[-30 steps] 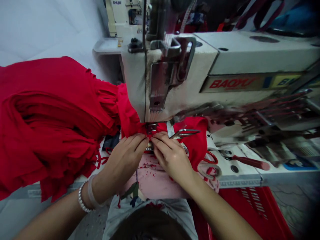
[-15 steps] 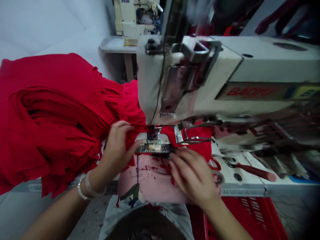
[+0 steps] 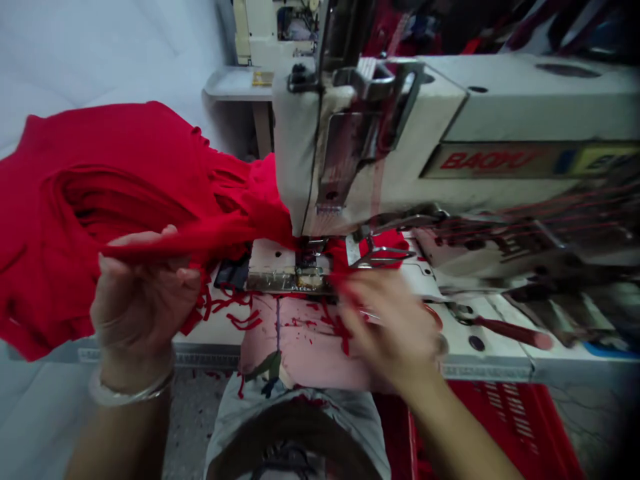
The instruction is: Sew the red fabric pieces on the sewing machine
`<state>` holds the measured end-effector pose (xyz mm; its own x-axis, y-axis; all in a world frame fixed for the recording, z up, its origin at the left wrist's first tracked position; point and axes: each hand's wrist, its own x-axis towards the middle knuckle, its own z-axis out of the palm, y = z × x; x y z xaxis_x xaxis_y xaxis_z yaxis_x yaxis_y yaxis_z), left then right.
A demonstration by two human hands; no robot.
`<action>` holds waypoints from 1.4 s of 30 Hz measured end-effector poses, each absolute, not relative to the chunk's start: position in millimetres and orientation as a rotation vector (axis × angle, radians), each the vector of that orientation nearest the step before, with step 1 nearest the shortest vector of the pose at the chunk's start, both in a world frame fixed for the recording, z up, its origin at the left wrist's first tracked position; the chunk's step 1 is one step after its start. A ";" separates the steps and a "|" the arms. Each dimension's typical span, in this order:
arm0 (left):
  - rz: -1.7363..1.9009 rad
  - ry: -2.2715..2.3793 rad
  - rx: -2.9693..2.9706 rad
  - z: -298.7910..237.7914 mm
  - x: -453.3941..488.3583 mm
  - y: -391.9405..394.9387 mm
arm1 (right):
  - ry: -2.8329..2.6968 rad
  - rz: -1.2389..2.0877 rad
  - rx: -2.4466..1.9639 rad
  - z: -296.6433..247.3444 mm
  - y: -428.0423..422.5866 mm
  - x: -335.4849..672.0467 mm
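My left hand (image 3: 145, 300) is turned palm up at the left, with thumb and fingers closed on the edge of a red fabric piece (image 3: 215, 233). That piece stretches right to the presser foot (image 3: 313, 250) of a white sewing machine (image 3: 345, 160). More red fabric (image 3: 390, 243) lies right of the foot. My right hand (image 3: 390, 327) is smeared by motion in front of the needle area. Its fingertips are near red fabric beside the metal plate (image 3: 280, 283); whether they grip it is unclear.
A large pile of red fabric (image 3: 120, 147) fills the left side. Red scraps (image 3: 243, 320) lie by the pink cover (image 3: 305, 360). Red-handled scissors (image 3: 515, 331) rest at right. A red basket (image 3: 520, 427) stands below the table edge, and another machine (image 3: 270, 33) is behind.
My left hand has moved left and turned palm up, lifting the red fabric edge away from the foot. My right hand has shifted slightly upward. The fabric right of the foot has drawn leftward.
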<state>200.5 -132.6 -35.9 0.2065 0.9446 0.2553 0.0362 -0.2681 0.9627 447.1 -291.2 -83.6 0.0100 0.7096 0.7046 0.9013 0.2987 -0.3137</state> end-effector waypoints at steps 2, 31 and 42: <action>1.231 0.826 1.674 -29.9 225.7 -137.7 | -1.977 -0.448 -1.364 -88.9 -259.6 434.1; 0.520 0.617 3.152 -76.8 267.8 -169.5 | -1.997 -0.604 -1.655 -102.1 -259.9 426.7; 0.557 0.604 3.182 -77.4 269.0 -167.8 | -1.952 -0.531 -1.618 -105.9 -261.3 429.8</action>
<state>269.0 -167.8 -77.4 0.8757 0.3296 0.3528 0.3783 -0.9224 -0.0773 429.8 -261.3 -105.9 -0.1298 0.7642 0.6317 0.9790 0.1999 -0.0407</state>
